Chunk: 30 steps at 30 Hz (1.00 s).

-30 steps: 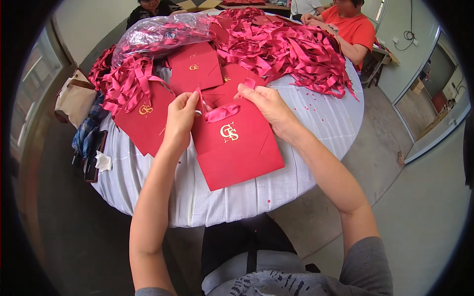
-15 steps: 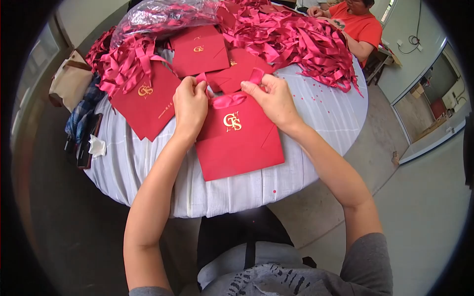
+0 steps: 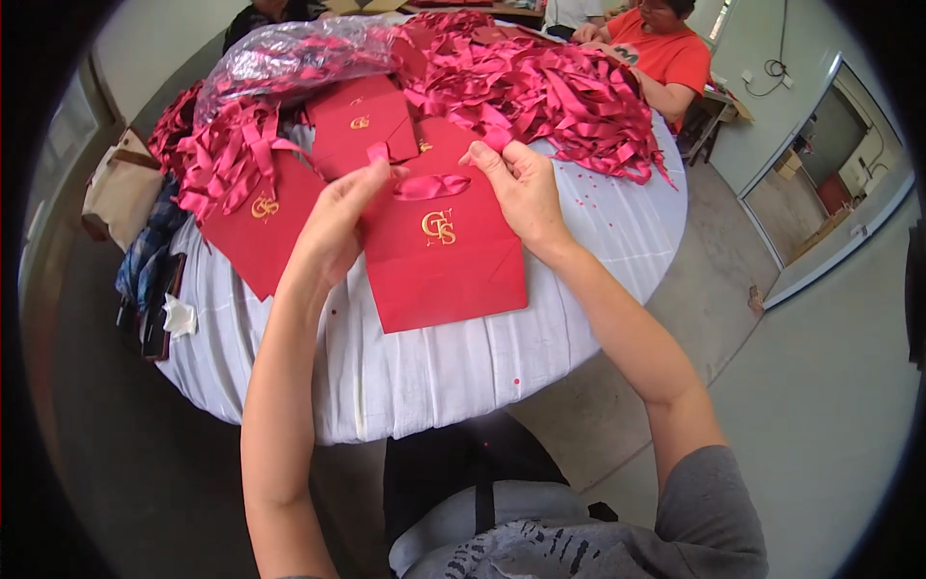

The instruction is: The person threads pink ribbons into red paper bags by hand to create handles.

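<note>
The hands hide parts of the pink ribbon.

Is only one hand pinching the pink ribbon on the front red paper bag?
No, the left hand and right hand each pinch pink ribbon at the top of the red paper bag.

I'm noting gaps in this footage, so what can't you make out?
All in the head view:
Pinched parts of the pink ribbon: covered by left hand and right hand.
What lies under the ribbon pile: hidden by the pile itself.
Orange-shirted person: top of head cut off by the upper edge.
</note>
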Each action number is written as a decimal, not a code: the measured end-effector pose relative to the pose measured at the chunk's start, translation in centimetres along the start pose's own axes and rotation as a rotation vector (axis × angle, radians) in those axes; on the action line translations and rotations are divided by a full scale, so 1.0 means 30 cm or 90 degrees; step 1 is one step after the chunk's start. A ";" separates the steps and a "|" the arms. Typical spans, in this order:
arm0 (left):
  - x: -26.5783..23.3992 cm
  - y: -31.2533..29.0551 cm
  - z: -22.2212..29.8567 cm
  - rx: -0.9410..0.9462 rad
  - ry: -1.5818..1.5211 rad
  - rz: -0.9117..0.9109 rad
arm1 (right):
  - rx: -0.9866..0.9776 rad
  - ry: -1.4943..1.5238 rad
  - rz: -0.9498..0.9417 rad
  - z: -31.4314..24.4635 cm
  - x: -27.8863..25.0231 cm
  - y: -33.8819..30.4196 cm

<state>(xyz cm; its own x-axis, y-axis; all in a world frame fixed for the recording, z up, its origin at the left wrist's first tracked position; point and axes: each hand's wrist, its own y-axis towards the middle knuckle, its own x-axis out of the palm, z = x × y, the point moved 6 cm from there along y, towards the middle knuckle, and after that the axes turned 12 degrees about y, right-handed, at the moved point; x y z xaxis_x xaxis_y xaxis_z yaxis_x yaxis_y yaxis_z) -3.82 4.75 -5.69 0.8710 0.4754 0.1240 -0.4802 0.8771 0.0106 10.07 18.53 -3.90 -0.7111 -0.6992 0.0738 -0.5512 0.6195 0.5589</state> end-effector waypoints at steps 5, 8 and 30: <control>0.024 -0.030 0.036 0.095 0.053 -0.018 | -0.034 0.078 -0.007 -0.036 -0.007 0.021; 0.045 -0.047 0.051 0.105 0.074 -0.016 | 0.019 0.219 0.012 -0.038 -0.058 0.040; 0.127 -0.067 0.020 0.080 0.105 -0.120 | 0.315 0.239 -0.196 0.048 -0.013 0.021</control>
<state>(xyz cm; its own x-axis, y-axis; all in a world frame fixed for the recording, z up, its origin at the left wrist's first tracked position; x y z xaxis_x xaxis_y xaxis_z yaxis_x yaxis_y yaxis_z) 0.42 4.75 -4.63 0.9465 0.3179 -0.0555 -0.3076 0.9407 0.1428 9.38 19.71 -4.75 -0.3406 -0.8902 0.3025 -0.9013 0.4007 0.1645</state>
